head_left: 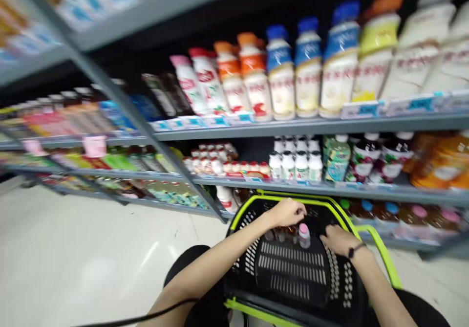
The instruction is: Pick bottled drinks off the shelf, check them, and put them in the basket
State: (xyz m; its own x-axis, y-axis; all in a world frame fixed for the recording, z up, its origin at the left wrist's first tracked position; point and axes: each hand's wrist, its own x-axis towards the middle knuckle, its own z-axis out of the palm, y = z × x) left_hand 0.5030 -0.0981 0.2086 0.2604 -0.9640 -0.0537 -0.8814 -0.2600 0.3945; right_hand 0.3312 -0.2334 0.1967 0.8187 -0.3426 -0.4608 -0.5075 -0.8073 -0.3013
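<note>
We face a long run of grey shelving [256, 131] that slants across our view and recedes to the left. A grey upright post [113, 94] divides it into bays, and the space behind the upper goods falls into black shadow. Price labels [227, 119] line the shelf edges, with 2 pink tags [94, 146] hanging farther left. Below, we see a pale, glossy floor [91, 209], where bright light reflects in white patches and streaks. The upper left corner looks blurred to us.
</note>
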